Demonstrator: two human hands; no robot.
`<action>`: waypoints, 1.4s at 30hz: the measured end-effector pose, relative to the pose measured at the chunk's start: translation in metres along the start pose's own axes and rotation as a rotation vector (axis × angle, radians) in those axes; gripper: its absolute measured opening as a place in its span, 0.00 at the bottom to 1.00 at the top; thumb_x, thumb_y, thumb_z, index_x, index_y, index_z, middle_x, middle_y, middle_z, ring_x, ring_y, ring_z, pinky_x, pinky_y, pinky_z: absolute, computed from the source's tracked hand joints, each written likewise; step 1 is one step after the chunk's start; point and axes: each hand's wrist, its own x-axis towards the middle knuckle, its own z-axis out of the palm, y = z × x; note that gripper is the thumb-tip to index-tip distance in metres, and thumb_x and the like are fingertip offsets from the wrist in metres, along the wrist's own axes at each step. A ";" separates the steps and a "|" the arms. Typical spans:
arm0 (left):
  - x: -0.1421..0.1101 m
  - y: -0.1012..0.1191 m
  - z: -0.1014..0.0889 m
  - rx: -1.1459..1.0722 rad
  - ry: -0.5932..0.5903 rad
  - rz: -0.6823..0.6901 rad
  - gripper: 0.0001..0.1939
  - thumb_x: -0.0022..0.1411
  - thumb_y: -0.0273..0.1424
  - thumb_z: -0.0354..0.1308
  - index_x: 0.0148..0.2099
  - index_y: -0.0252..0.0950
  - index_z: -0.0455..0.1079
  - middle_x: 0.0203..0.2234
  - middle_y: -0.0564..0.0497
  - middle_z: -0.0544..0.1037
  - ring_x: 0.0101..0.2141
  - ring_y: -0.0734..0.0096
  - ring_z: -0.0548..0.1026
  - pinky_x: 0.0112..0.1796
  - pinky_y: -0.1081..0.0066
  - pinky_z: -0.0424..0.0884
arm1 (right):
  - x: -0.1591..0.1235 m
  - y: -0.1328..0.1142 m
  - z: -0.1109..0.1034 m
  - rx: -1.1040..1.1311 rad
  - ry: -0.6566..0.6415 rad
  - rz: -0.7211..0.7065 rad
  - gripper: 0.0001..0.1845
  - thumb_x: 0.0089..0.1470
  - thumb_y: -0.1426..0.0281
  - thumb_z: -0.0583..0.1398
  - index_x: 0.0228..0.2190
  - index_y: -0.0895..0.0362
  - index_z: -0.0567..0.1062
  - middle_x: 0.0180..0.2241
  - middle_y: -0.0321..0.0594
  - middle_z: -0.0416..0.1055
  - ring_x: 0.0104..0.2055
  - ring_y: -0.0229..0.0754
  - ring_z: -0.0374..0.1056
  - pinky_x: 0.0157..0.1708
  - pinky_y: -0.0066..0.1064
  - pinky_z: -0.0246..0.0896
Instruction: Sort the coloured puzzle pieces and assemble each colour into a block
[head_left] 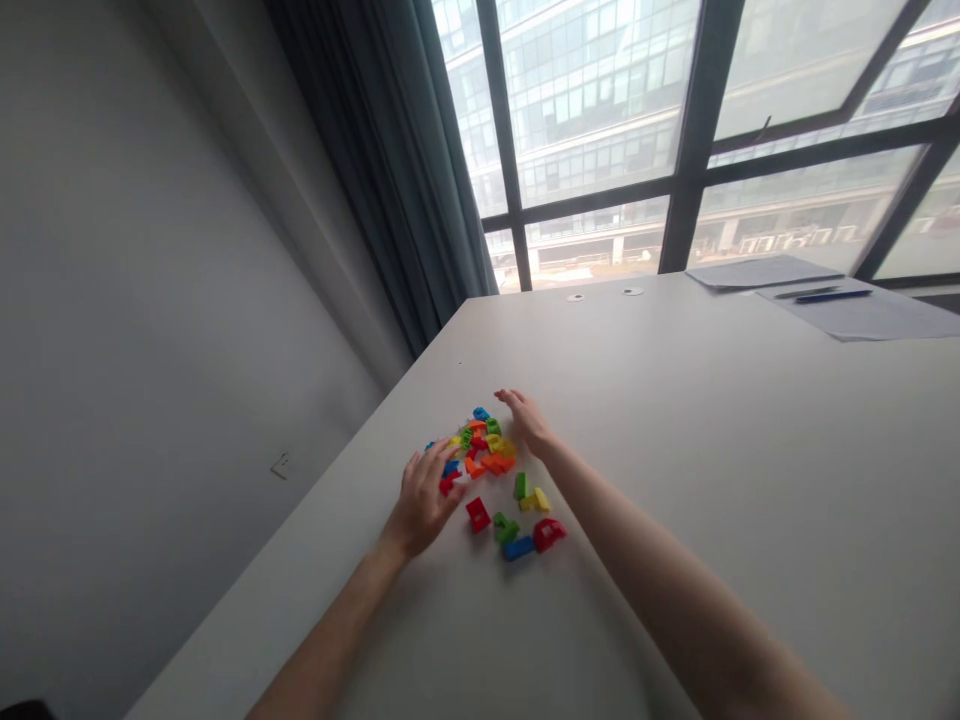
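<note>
A heap of small plastic blocks (484,445) in red, orange, yellow, green and blue lies on the white table (675,480). My left hand (424,500) rests at the heap's left side, fingers spread and touching the nearest blue and red pieces. At the far right side of the heap my right hand (527,418) lies flat with fingers stretched out, holding nothing. Several loose blocks sit nearer to me, among them a red block (478,514), a green block (505,527), a blue block (518,547) and a red arched block (549,533).
The table's left edge (315,500) runs beside a grey wall. A dark curtain (390,170) and a large window stand behind the table. Grey paper sheets (862,312) with a blue pen (832,296) lie at the far right. Two round cable caps (632,291) sit near the far edge.
</note>
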 end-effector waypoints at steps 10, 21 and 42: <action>0.003 0.123 0.025 0.033 -0.169 0.624 0.21 0.68 0.37 0.50 0.62 0.42 0.62 0.61 0.46 0.67 0.60 0.60 0.65 0.63 0.54 0.52 | -0.043 0.026 -0.114 0.097 0.081 -0.040 0.20 0.51 0.57 0.55 0.40 0.57 0.75 0.44 0.48 0.76 0.47 0.45 0.71 0.44 0.37 0.63; 0.025 0.047 0.023 0.018 -0.195 0.544 0.22 0.67 0.25 0.49 0.61 0.41 0.64 0.59 0.45 0.69 0.60 0.61 0.66 0.59 0.55 0.61 | -0.082 0.031 -0.145 -0.069 -0.022 -0.189 0.20 0.53 0.55 0.55 0.34 0.57 0.76 0.33 0.43 0.76 0.37 0.43 0.71 0.36 0.34 0.63; 0.085 0.041 0.036 0.214 -0.215 0.382 0.24 0.66 0.35 0.51 0.63 0.39 0.60 0.63 0.44 0.62 0.62 0.57 0.61 0.60 0.55 0.58 | -0.079 0.037 -0.152 -0.066 -0.078 -0.225 0.20 0.57 0.55 0.53 0.31 0.57 0.77 0.28 0.40 0.74 0.32 0.41 0.67 0.35 0.32 0.61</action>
